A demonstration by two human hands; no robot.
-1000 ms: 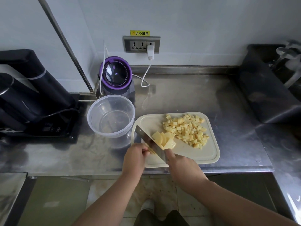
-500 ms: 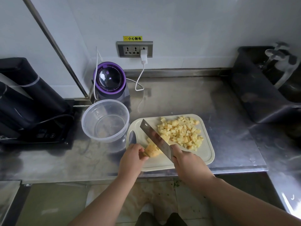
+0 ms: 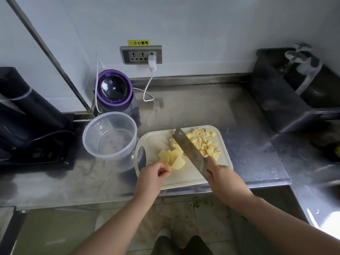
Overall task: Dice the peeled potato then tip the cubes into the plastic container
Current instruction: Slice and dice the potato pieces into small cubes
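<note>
A cream cutting board [image 3: 184, 178] lies on the steel counter. Several potato slices [image 3: 172, 159] lie fanned out on its left half, and a heap of potato cubes [image 3: 204, 142] covers its far right. My left hand [image 3: 153, 174] has curled fingers touching the near end of the slices. My right hand [image 3: 219, 174] grips the handle of a cleaver [image 3: 189, 149], whose blade slants up and left between the slices and the cubes. The clear round plastic container [image 3: 110, 135] stands to the left of the board, with nothing in it.
A purple-lidded appliance [image 3: 114, 91] stands behind the container, with a white cable running to the wall socket [image 3: 141, 55]. A black appliance [image 3: 27, 115] fills the left side. A dark sink with a tap [image 3: 301, 85] is at the right. The counter edge runs just below the board.
The slices now lie fanned flat on the board instead of bunched under my left hand. The cleaver has lifted and swung right toward the cube heap. The view has shifted.
</note>
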